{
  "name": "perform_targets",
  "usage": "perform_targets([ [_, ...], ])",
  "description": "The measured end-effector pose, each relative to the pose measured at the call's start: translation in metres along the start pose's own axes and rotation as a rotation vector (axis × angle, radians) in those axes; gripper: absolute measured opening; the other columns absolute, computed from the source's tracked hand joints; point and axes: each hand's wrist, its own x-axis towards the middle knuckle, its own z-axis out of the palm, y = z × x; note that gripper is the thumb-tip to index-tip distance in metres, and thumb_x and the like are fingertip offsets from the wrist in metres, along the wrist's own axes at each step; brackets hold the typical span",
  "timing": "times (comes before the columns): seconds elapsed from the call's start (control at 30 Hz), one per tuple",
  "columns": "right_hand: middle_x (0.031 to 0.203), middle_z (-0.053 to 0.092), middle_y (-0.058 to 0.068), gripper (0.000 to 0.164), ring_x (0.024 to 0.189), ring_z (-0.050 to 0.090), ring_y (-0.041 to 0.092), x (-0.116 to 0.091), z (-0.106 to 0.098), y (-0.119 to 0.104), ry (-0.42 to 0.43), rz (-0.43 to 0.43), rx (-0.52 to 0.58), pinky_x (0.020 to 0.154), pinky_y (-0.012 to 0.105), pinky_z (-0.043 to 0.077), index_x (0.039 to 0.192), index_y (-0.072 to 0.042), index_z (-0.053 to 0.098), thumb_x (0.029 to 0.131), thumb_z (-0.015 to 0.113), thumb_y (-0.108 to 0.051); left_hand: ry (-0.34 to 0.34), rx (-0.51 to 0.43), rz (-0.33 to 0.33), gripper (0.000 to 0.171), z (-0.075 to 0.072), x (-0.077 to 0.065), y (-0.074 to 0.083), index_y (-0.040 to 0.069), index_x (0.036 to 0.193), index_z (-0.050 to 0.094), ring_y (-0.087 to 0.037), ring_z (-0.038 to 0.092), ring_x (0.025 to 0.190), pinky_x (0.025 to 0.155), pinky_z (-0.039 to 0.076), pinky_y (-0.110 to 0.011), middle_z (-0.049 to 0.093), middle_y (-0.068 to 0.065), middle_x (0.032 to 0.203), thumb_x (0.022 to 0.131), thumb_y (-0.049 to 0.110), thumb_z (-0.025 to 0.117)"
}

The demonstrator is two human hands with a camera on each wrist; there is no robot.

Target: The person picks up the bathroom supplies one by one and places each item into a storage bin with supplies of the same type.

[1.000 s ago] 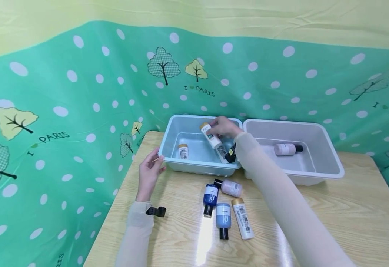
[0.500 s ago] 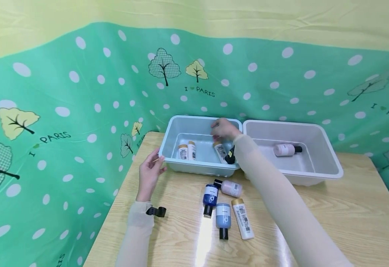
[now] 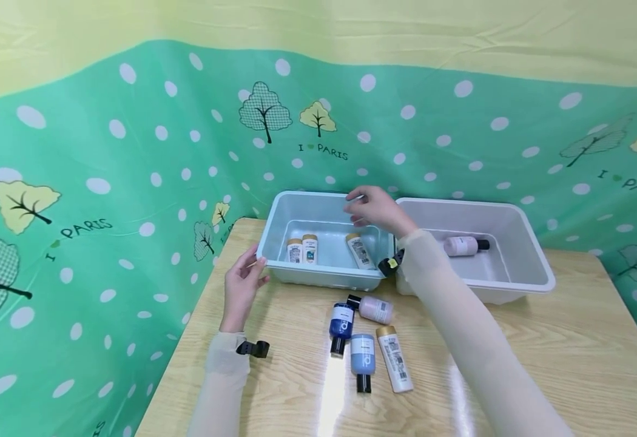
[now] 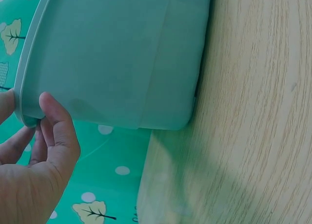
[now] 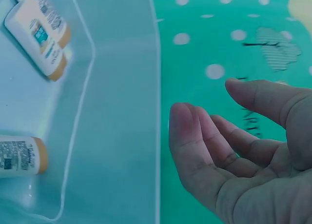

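Green cloth (image 3: 417, 79) with trees hangs behind everything; before it I see the wooden table (image 3: 580, 346), on which the grey bin (image 3: 515, 249) and the blue bin (image 3: 324, 278) stand side by side. The left hand (image 3: 241, 285) pinches the rim of the blue bin at its near left corner; the right hand (image 3: 375, 209) holds nothing, with bent fingers and the thumb well apart, above the back part of this same bin. Inside the blue bin lie three white bottles with gold caps, a pair (image 3: 310, 250) together at the left and a single one (image 3: 360, 252) aslant at the right; the grey bin contains one pink bottle (image 3: 460, 246). On the table lie the fourth white bottle (image 3: 395, 361), the light blue bottle (image 3: 363, 355), the dark blue bottle (image 3: 342, 321) and the second pink bottle (image 3: 375, 309); I judge that the step in hand is the placing of white bottles in the blue bin; the next move would probably call for the right hand to reach down and grip the fourth one.
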Motion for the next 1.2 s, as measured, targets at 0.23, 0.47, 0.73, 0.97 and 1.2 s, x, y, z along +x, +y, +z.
perform_targets([
  [0.23, 0.114, 0.063, 0.019, 0.045, 0.101, 0.065, 0.037, -0.040, -0.006, 0.002, 0.034, -0.099, 0.029, 0.083, 0.040, 0.062, 0.136, 0.001, 0.052, 0.098, 0.067, -0.019, -0.007, 0.009, 0.010, 0.051, -0.001, 0.000, 0.000, 0.011, 0.144, 0.055, -0.023, 0.061, 0.109, 0.084, 0.061, -0.034, 0.053, -0.027, 0.135, 0.096, 0.024, 0.070],
  [0.47, 0.115, 0.063, 0.022, 0.040, 0.098, 0.065, 0.037, -0.081, -0.006, 0.011, 0.055, -0.187, 0.009, 0.081, 0.042, 0.062, 0.134, 0.001, 0.054, 0.100, 0.065, -0.016, -0.007, 0.000, 0.007, 0.052, -0.002, -0.001, 0.001, 0.013, 0.143, 0.056, -0.023, 0.061, 0.109, 0.085, 0.061, -0.035, 0.054, -0.027, 0.134, 0.095, 0.027, 0.071],
  [0.73, 0.113, 0.067, 0.013, 0.038, 0.097, 0.066, 0.028, -0.126, -0.004, 0.030, 0.126, -0.239, -0.133, 0.081, 0.041, 0.060, 0.134, -0.002, 0.056, 0.100, 0.065, -0.019, -0.018, -0.014, 0.003, 0.053, -0.002, -0.002, 0.002, 0.013, 0.143, 0.055, -0.023, 0.061, 0.109, 0.084, 0.061, -0.033, 0.052, -0.028, 0.136, 0.095, 0.027, 0.072],
  [0.97, 0.113, 0.068, 0.012, 0.040, 0.098, 0.066, 0.026, -0.157, 0.005, 0.050, 0.181, -0.251, -0.171, 0.085, 0.041, 0.059, 0.132, -0.002, 0.058, 0.098, 0.068, -0.020, -0.016, -0.019, -0.002, 0.053, -0.003, -0.001, 0.000, 0.014, 0.142, 0.056, -0.023, 0.062, 0.109, 0.083, 0.061, -0.033, 0.053, -0.027, 0.135, 0.094, 0.027, 0.072],
  [1.2, 0.112, 0.068, 0.012, 0.039, 0.097, 0.066, 0.023, -0.177, 0.017, 0.079, 0.192, -0.224, -0.125, 0.085, 0.031, 0.059, 0.130, -0.002, 0.058, 0.095, 0.071, -0.014, -0.009, 0.003, -0.005, 0.055, -0.002, 0.000, -0.002, 0.012, 0.144, 0.054, -0.023, 0.062, 0.109, 0.083, 0.061, -0.033, 0.053, -0.027, 0.136, 0.095, 0.027, 0.072],
])
